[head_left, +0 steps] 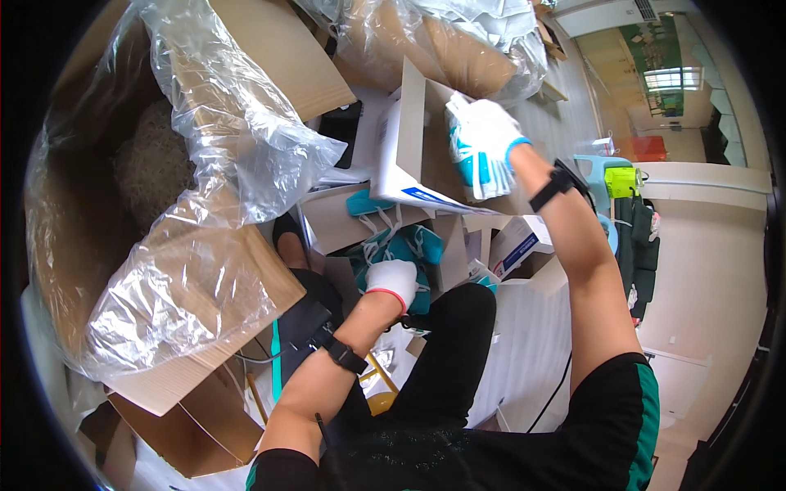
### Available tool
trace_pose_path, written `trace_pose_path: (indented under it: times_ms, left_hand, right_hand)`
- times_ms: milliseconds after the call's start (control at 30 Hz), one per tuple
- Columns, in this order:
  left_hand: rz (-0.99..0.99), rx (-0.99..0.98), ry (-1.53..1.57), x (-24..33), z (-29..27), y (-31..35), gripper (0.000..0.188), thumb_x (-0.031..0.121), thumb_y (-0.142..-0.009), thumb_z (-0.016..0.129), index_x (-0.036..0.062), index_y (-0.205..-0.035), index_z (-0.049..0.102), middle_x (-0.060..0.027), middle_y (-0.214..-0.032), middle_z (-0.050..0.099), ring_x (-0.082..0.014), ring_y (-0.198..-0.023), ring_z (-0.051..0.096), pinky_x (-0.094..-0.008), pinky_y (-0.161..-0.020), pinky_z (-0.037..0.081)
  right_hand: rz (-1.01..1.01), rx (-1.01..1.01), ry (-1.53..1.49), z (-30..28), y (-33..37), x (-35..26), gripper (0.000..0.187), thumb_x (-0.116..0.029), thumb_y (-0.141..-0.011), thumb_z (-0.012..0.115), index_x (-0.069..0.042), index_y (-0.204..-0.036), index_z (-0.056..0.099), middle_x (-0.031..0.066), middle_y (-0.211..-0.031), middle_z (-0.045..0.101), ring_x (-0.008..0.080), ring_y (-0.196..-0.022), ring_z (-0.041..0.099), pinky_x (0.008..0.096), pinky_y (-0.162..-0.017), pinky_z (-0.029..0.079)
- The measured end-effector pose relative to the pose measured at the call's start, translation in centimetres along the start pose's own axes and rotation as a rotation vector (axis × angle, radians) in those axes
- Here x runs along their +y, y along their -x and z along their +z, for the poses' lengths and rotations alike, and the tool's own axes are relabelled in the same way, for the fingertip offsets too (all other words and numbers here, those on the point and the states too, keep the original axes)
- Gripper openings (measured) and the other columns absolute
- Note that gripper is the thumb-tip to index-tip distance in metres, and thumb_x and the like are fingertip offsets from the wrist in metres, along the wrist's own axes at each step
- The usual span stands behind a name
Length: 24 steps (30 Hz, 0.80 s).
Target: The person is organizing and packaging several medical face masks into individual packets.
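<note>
My right hand (pixel 490 131), in a white knit glove with a blue cuff, is raised at an open white carton (pixel 399 155). It grips a teal-and-white striped bundle (pixel 473 168), whose exact kind I cannot make out. Lower down, my left hand (pixel 391 280) wears a white glove with a red cuff. It reaches into a second open carton (pixel 327 214) between my knees, among several teal fabric items with white cords (pixel 426 244). The left fingers look curled in; whatever they hold is hidden. Black bands circle both of my forearms.
A large cardboard box (pixel 90 176) lined with clear plastic (pixel 246 155) fills the left side and holds a pale round mass (pixel 155 164). Another plastic-covered box (pixel 458 53) stands at the back. A smaller white carton (pixel 520 245) lies beside my right knee; an open brown box (pixel 192 425) is lower left.
</note>
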<state>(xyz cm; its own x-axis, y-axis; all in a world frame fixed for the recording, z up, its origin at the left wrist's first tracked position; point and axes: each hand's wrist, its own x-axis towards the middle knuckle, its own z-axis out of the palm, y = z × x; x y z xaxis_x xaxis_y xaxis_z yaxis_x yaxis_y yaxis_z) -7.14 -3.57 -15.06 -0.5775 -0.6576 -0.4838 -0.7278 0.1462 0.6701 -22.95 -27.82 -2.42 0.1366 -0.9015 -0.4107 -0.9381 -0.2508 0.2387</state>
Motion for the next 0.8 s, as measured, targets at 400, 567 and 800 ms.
trace_pose_path:
  times_ms: [400, 567, 800]
  left_hand:
    - [0.619, 0.339, 1.396, 4.9, -2.6, 7.3, 0.063, 0.040, -0.095, 0.067, 0.0013, -0.141, 0.049, -0.0089, -0.128, 0.061, -0.0191, -0.119, 0.057, -0.0349, -0.106, 0.043]
    - [0.362, 0.407, 1.347, 9.6, -0.9, 12.5, 0.031, 0.015, -0.086, 0.078, -0.0001, -0.112, 0.069, -0.0043, -0.101, 0.072, -0.0113, -0.091, 0.066, -0.0262, -0.082, 0.054]
    - [0.244, 0.094, 1.243, 7.5, 2.5, 16.7, 0.033, 0.016, -0.086, 0.079, -0.0007, -0.112, 0.069, -0.0073, -0.100, 0.073, -0.0132, -0.086, 0.070, -0.0288, -0.080, 0.058]
  right_hand:
    - [-0.122, 0.066, -1.598, -2.1, 29.3, 0.5, 0.026, -0.006, -0.085, 0.061, 0.003, -0.108, 0.069, 0.0056, -0.105, 0.070, 0.0126, -0.091, 0.065, 0.0277, -0.081, 0.053]
    - [-0.141, 0.133, -1.780, 8.5, 35.5, -5.7, 0.053, -0.003, -0.086, 0.060, 0.003, -0.138, 0.053, 0.0085, -0.130, 0.060, 0.0164, -0.118, 0.055, 0.0311, -0.104, 0.043]
    - [-0.108, -0.099, -1.301, 7.5, 40.7, -2.9, 0.047, -0.039, -0.093, 0.064, 0.003, -0.114, 0.065, 0.0044, -0.079, 0.067, 0.0108, -0.063, 0.058, 0.0259, -0.058, 0.048]
